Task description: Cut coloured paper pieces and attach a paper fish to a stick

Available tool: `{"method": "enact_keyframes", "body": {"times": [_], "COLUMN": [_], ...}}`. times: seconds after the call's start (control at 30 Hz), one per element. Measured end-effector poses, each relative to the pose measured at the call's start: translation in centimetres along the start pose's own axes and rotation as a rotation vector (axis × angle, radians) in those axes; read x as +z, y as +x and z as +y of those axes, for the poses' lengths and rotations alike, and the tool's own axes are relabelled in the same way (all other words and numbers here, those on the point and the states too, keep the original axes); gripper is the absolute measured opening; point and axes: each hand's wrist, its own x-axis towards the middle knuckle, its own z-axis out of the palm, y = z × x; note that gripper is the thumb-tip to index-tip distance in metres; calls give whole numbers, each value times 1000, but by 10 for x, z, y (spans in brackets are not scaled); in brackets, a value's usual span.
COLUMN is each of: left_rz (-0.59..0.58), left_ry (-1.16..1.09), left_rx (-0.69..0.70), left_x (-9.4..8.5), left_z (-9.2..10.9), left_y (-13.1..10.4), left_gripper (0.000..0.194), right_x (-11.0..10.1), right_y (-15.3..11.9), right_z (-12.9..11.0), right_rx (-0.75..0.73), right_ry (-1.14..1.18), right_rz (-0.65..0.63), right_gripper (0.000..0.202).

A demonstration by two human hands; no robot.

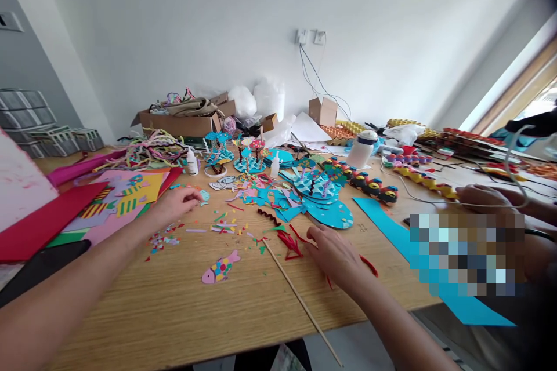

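My left hand [179, 204] reaches over the scraps at left centre, its fingertips closed at the edge of a small light-blue paper cutout [204, 197]. Palm down, my right hand [334, 252] rests on the table with its fingers loosely apart. Beneath and beside it lie red strips [369, 265] and a red angular piece [289, 245]; their exact kind is unclear. Between my hands is a pink paper fish [221, 268] with coloured dots. A thin wooden stick [300, 298] slants past the table's front edge. A dark brown pipe cleaner [268, 217] curls farther back.
Paper scraps [221, 227] and blue paper discs [333, 213] cover mid-table. Glue bottles [192, 162] stand behind. Coloured sheets [126, 191] lie left, a blue strip [391, 235] right. Another person's hand [478, 198] is at far right. A cardboard box [183, 126] sits by the wall.
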Motion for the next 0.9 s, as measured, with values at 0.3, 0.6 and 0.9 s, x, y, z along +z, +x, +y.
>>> {"method": "enact_keyframes", "body": {"times": [0.3, 0.6, 0.9], "left_rz": [-11, -53, -86], "left_ry": [-180, -77, 24], "left_rx": [-43, 71, 192], "left_x": [8, 31, 25], "left_z": [-5, 9, 11], "left_y": [3, 8, -8], "left_gripper": [19, 23, 22], "right_x": [-12, -11, 10], "right_y": [32, 105, 149], "right_z": [-6, -19, -23], "right_rx": [-91, -184, -246], "right_ry": [26, -25, -93], "right_rz": [40, -27, -220], "right_gripper": [21, 20, 21]}}
